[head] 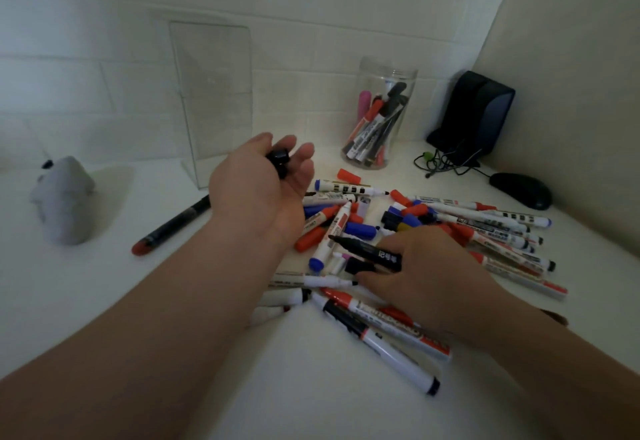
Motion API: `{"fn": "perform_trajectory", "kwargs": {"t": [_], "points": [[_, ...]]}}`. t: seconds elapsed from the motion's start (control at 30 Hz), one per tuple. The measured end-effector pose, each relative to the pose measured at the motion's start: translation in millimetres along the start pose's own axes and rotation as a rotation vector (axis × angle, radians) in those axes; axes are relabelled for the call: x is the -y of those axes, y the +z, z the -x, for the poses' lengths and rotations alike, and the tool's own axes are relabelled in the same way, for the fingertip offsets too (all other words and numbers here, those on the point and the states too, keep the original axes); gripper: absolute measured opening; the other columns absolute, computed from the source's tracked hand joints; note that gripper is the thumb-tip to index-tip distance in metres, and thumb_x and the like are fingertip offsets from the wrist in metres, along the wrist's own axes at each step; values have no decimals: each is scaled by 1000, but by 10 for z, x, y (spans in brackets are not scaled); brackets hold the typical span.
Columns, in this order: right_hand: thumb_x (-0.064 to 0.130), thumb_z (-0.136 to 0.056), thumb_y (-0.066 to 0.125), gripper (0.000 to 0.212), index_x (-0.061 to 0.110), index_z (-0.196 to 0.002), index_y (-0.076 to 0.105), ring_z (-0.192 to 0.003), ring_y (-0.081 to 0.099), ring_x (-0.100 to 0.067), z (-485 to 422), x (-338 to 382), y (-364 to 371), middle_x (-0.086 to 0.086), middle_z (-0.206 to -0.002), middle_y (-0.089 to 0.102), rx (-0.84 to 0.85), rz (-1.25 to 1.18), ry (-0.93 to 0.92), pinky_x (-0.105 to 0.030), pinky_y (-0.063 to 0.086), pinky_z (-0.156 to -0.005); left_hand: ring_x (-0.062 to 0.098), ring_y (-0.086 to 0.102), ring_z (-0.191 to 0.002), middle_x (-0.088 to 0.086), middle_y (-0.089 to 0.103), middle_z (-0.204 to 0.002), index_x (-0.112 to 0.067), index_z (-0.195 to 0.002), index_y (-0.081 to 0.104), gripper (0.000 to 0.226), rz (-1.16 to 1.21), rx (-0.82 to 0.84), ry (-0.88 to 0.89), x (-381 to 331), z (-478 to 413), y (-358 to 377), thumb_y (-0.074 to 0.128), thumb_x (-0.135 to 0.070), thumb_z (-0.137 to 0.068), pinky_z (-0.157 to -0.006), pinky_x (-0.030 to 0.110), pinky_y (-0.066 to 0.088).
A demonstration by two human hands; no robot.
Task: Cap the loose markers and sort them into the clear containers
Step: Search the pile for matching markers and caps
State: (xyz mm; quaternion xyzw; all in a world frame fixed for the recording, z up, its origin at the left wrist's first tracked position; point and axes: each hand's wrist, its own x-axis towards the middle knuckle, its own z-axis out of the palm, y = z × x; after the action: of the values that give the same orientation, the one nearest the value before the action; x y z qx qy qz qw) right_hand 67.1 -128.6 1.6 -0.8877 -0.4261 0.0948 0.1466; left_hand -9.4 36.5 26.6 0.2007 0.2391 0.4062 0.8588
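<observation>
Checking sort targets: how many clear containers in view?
2. A tall rectangular container stands at back left, apparently empty; a round jar holding markers stands at back centre. None seems hidden.

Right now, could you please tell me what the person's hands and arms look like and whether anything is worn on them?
The left hand and the right hand are bare: no gloves, and no ring shows on the visible fingers. The left forearm and the right forearm are uncovered to the picture's edge; no sleeve, watch or bracelet shows.
</observation>
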Motion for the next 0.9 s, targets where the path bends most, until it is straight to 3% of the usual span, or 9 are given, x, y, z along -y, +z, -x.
{"fn": "perform_trajectory", "kwargs": {"t": [0.13, 0.23, 0.33, 0.43, 0.5, 0.57, 0.67, 0.83, 0.9], "points": [[47, -90, 66, 17, 30, -87, 66, -57, 59, -9, -9, -20, -8, 4, -71, 66, -41, -27, -24, -25, 56, -56, 22, 70, -62, 10, 64, -86, -3, -111, 60, 20, 1, 2, -34, 1, 14, 5, 45, -2, -98, -50, 22, 53], [40, -85, 73, 10, 35, -81, 65, -49, 53, -10, 26, -54, -113, -1, -63, 65, -231, -291, -38, -17, 48, -48, 14, 52, -55, 5, 54, -71, -6, -92, 59, 19, -140, 66, -63, -19, 21, -16, 42, 0, -88, -42, 21, 42], [40, -79, 76, 12, 36, -73, 67, -56, 57, -23, 70, -85, -216, -2, -72, 67, -447, -637, 23, -25, 51, -48, 12, 37, -49, 6, 46, -63, -6, -86, 60, 5, -561, 291, -28, 47, 78, -27, 56, -8, -89, -38, 21, 23], [40, -76, 79, 13, 31, -71, 71, -63, 60, -27, 96, -128, -232, -7, -71, 68, -533, -737, 34, -32, 52, -54, 14, 35, -44, 8, 46, -58, -7, -81, 68, 38, -1011, 615, 6, 214, 234, -42, 75, -45, -77, -40, 23, 27], [37, -75, 80, 12, 29, -71, 72, -54, 58, -26, 119, -148, -226, -11, -68, 67, -515, -746, -8, -33, 51, -50, 14, 35, -44, 6, 47, -57, -16, -81, 75, 43, -1137, 718, 5, 298, 352, -39, 75, -56, -63, -42, 23, 30], [32, -76, 78, 9, 30, -71, 71, -42, 46, -12, 152, -166, -222, -5, -54, 59, -476, -717, -96, -22, 41, -39, 15, 32, -44, 8, 45, -58, -18, -74, 74, 34, -1116, 733, -16, 341, 393, -37, 74, -51, -67, -41, 22, 28], [27, -79, 79, 28, 36, -59, 61, -40, 39, -5, 185, -183, -215, 6, -45, 48, -470, -657, -199, -13, 34, -40, 16, 25, -46, 9, 41, -58, -16, -72, 72, 28, -1020, 711, -76, 370, 365, -61, 71, -44, -76, -42, 23, 22], [48, -74, 72, 18, 40, -89, 68, -52, 52, -25, 250, -168, -243, -7, -66, 63, -377, -785, -203, -31, 47, -47, 13, 28, -44, 9, 43, -62, -2, -88, 66, 30, -729, 644, -178, 362, 314, -43, 60, -31, -90, -37, 20, 19], [56, -74, 58, 24, 43, -92, 65, -51, 42, -30, 271, -215, -270, -7, -61, 55, -236, -922, -185, -34, 37, -42, 8, 29, -40, 4, 42, -60, -4, -84, 55, 32, -502, 613, -294, 305, 284, -17, 54, -34, -96, -29, 17, 20]]}}
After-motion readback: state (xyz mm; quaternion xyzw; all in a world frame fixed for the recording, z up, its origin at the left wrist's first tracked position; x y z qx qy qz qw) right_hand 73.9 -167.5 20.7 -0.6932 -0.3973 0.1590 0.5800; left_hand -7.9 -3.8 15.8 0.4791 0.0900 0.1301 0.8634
